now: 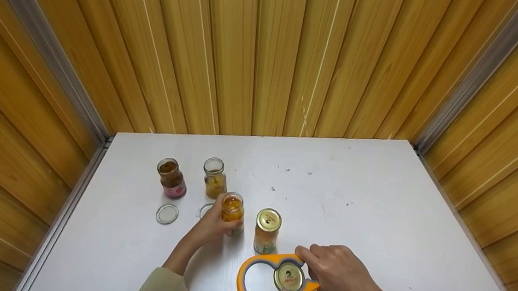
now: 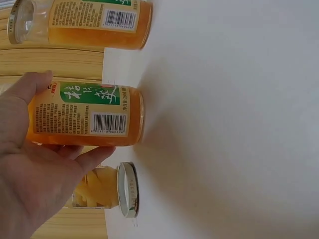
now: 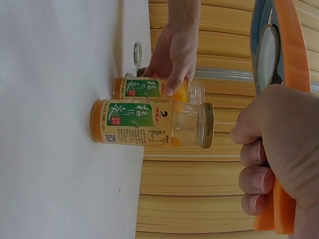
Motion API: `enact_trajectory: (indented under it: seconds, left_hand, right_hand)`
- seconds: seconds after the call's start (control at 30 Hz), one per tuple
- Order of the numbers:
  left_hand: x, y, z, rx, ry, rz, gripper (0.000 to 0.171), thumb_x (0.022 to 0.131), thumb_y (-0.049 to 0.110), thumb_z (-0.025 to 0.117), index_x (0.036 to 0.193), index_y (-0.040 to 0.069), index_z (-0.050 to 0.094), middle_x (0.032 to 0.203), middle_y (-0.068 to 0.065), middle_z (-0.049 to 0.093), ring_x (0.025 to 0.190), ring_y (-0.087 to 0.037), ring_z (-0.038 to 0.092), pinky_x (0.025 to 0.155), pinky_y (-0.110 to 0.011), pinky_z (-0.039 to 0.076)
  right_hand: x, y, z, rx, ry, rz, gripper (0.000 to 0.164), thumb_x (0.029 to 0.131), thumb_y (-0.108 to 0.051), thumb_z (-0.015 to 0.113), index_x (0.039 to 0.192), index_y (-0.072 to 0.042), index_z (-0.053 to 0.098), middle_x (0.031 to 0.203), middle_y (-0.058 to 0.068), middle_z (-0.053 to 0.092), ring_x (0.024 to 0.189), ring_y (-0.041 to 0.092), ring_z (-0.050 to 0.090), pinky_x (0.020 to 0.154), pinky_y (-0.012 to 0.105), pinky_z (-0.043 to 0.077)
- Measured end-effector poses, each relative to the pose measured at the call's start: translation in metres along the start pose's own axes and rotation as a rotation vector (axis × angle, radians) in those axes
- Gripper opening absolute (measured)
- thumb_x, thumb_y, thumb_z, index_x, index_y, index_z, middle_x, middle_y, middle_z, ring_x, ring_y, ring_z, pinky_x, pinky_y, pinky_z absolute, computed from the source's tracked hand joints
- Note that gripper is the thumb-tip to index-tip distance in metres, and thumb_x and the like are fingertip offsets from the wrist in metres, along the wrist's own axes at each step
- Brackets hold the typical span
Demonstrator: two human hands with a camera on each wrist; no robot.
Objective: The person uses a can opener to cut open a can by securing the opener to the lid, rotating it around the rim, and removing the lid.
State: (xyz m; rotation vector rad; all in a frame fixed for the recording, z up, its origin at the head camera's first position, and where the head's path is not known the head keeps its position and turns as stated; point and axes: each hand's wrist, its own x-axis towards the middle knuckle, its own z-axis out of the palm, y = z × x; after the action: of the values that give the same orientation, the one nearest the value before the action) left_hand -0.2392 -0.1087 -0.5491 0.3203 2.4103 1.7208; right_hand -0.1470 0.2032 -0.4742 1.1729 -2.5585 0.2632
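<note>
My left hand [image 1: 208, 228] grips a lidless glass jar [image 1: 233, 211] of orange contents around its side. In the left wrist view the jar [image 2: 84, 112] shows a green label and a barcode, with its base against the white table. My right hand [image 1: 341, 274] holds the handles of an orange jar opener [image 1: 243, 280] above the front of the table. Caught between the grey inner edges of the opener is a gold lid [image 1: 289, 276]. Between the hands stands a similar jar [image 1: 266, 238] with its gold lid on, upright and untouched.
At the back left stand two lidless jars, one with a pink label [image 1: 174, 190] and one with yellow contents [image 1: 215, 183]. A loose lid [image 1: 167, 213] lies in front of them; another lid [image 1: 205, 209] is partly hidden by my left hand. Wood-patterned walls [image 1: 275, 59] enclose the table.
</note>
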Motion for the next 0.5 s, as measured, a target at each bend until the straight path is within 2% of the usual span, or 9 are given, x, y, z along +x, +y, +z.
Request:
enact_trajectory:
  seconds: [0.33,0.5]
  left_hand:
    - [0.048,0.005,0.009,0.055,0.045,-0.020,0.070,0.081,0.019,0.074,0.136,0.014,0.031,0.129,-0.012,0.048,0.120,-0.029,0.045,0.104,-0.048,0.031]
    - [0.068,0.006,0.013,0.100,0.070,0.018,0.073,0.078,0.020,0.076,0.135,0.011,0.031,0.126,-0.014,0.051,0.117,-0.029,0.047,0.102,-0.045,0.034]
  right_hand:
    - [-0.003,0.003,-0.001,0.004,-0.006,0.019,0.045,0.062,0.000,0.072,0.099,-0.022,0.057,0.062,-0.013,0.048,0.048,0.000,0.039,0.044,0.018,0.041]
    - [-0.004,0.004,-0.002,0.007,0.012,0.025,0.044,0.062,0.000,0.072,0.098,-0.021,0.057,0.060,-0.013,0.046,0.047,-0.001,0.038,0.044,0.018,0.040]
